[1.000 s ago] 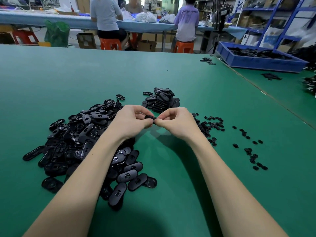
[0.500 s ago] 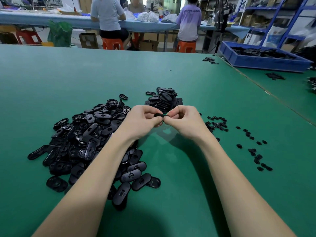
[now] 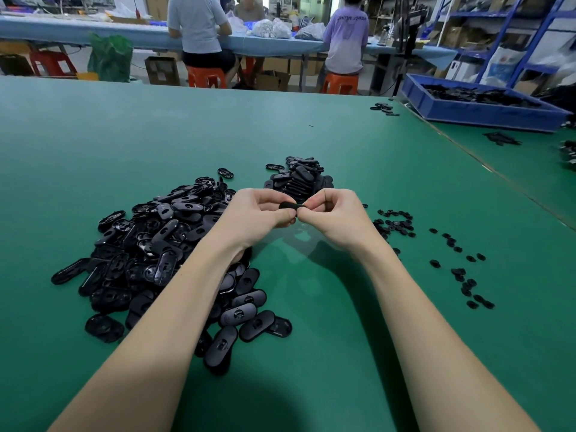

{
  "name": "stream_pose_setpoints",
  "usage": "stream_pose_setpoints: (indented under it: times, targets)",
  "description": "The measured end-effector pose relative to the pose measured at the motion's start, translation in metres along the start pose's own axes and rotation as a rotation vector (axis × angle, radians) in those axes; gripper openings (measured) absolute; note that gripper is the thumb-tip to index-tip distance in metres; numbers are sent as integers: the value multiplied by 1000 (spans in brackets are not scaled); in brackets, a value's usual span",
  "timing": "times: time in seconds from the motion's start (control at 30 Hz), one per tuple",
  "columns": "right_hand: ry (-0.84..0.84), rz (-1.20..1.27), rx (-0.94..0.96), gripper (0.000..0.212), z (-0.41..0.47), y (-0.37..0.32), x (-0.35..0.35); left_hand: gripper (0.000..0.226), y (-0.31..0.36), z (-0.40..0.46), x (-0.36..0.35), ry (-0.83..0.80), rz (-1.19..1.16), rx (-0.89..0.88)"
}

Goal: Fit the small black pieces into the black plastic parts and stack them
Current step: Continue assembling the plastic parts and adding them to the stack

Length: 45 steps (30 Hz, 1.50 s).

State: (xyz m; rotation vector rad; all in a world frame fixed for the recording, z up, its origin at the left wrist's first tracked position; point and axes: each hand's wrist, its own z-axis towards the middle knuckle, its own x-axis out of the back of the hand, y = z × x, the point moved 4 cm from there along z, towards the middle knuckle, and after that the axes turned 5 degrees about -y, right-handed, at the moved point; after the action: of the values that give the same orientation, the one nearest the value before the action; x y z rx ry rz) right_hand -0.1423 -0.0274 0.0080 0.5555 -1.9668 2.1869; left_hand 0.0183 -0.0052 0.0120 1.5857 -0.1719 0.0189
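Head view: the green worktop (image 3: pixel 93 145) fills nearly the whole frame, and a second green surface joins it on the right. At the far right a blue bin (image 3: pixel 486 112) sits on that side, loaded with dark parts. Beyond the far edge, two people sit on orange stools at a long blue-covered table, backs turned.

The biggest thing on the worktop is a loose heap of black plastic parts (image 3: pixel 149 241), oval shells lying every which way, left of centre and spilling toward the near edge under the left forearm. Farther off, just beyond the hands, stands a smaller stacked pile (image 3: pixel 299 179) of the same shells (leaning rows, fairly orderly). To the right, small black pieces (image 3: pixel 396 224) lie scattered near the right wrist, thinning out into a trail (image 3: pixel 464 275) toward the near right.

The left hand (image 3: pixel 255 216) and right hand (image 3: pixel 336 216) meet above the worktop between the heap and the scattered pieces, thumbs touching. Each grip is curled and pinching one end of a single black part (image 3: pixel 288 206), held crosswise between them, clear of the surface. Whether a small piece sits in it is hidden by the fingers.

A few stray shells (image 3: pixel 385 109) lie at the far right edge, near the bin.
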Motion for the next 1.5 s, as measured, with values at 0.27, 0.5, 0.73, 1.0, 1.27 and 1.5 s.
stream_pose_setpoints:
  times: [0.27,0.5,0.73,1.0,1.27,1.5]
  targets:
    - [-10,31,3,16,1,0,-1,17,1,-3,3,-27,-75,6]
    - [-8,5,13,17,1,0,1,18,1,-2,-1,-1,-38,10]
    - [4,-38,30,21,1,2,0,17,-2,-1,-3,51,16,39]
    - [-6,-24,40,23,2,3,-1,15,-4,1,-3,62,13,46]
    - [-6,-122,170,19,4,-3,5,19,-3,4,3,112,-39,18]
    - [122,-598,311,31,-2,-10,0,20,-5,5,4,150,-28,1]
